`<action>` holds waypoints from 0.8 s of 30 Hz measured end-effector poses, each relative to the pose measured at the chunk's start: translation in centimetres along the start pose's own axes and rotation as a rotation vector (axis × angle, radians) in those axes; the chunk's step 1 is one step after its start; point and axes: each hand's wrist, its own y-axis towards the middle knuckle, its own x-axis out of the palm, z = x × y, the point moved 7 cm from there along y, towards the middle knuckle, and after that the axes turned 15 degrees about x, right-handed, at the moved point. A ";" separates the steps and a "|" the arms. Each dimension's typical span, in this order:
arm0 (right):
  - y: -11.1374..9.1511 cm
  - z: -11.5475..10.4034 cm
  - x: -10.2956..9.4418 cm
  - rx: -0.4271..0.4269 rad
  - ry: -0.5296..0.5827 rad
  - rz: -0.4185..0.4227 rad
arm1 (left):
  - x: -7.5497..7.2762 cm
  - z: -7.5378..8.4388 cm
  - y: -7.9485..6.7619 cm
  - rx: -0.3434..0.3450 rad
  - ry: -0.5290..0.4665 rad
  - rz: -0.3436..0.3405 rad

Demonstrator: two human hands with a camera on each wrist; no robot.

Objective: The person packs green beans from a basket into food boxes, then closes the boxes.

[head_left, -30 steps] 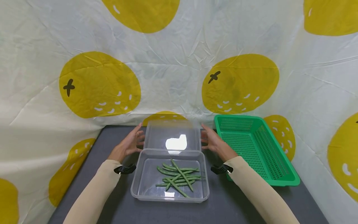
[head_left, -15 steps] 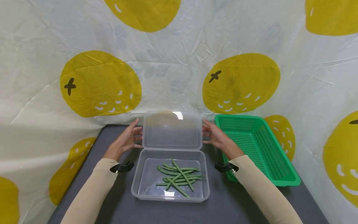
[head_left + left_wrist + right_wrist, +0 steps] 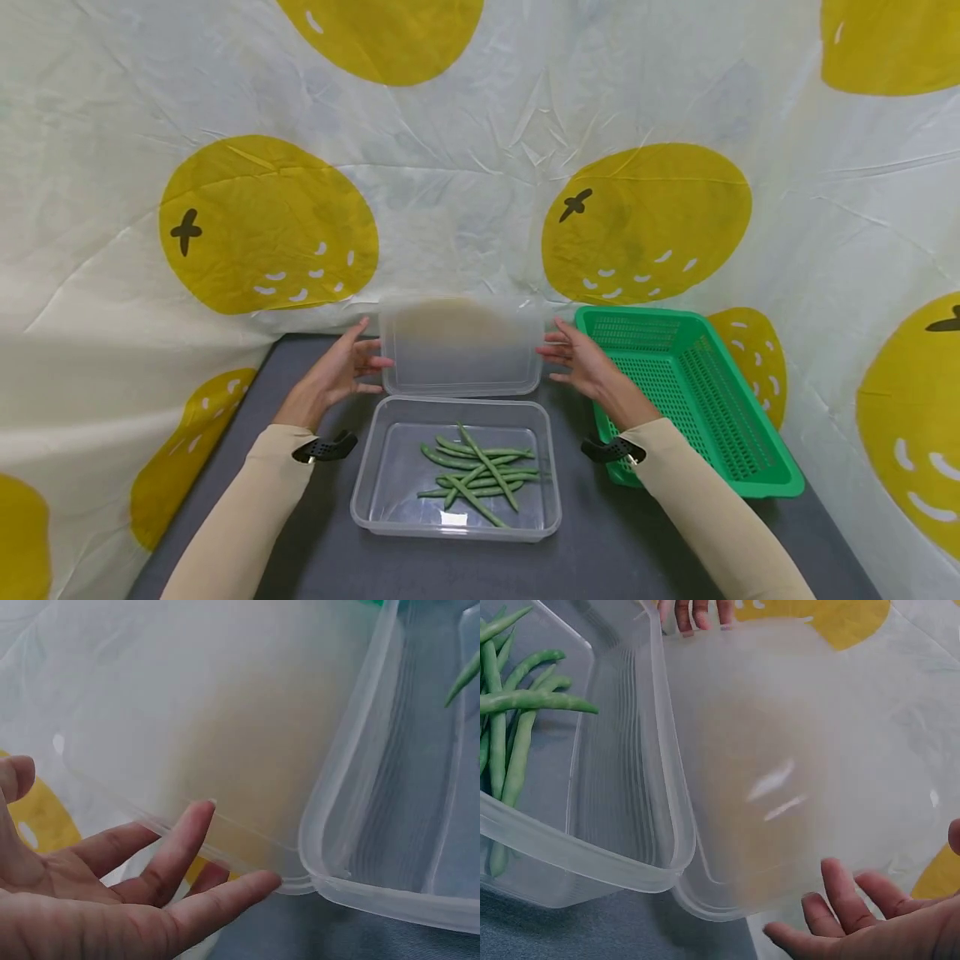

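Note:
A clear rectangular plastic container sits on the dark table, with several green beans lying crossed inside it. Right behind its far rim, a frosted plastic lid is tilted up on edge, its top in front of the curtain. My left hand is at the lid's left edge, fingers spread; in the left wrist view some fingertips overlap the lid's edge. On the opposite side my right hand has its relaxed fingers right at the lid's right edge. Neither hand's fingers curl round it.
A green perforated basket stands on the right side of the table, just beyond the right forearm. A white curtain with yellow fruit prints hangs behind and along both sides of the dark table.
The lid has tipped up from a lower lean, its top edge rising against the curtain. Both hands have moved slightly outward with it. Container, beans and basket stay put.

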 end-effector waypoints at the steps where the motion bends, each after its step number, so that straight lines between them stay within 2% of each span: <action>1: -0.1 0.0 -0.1 -0.007 -0.002 0.001 | 0.0 0.1 0.0 0.009 0.002 -0.004; 5: -0.2 0.0 -0.7 -0.025 0.023 0.043 | -0.2 0.3 -0.1 0.025 -0.002 0.024; 10: -0.1 -0.1 -1.1 -0.033 0.001 0.096 | -0.4 0.1 0.0 0.046 0.091 0.048; 12: -0.1 -0.1 -1.0 -0.045 -0.027 0.094 | -0.5 0.1 0.0 0.064 0.101 0.057; 18: -0.1 0.2 -1.1 -0.055 -0.048 0.072 | -0.8 0.5 0.0 0.113 0.027 0.103; 24: -0.1 0.7 -1.0 -0.032 -0.094 0.010 | -1.2 0.6 -0.3 0.089 0.117 0.108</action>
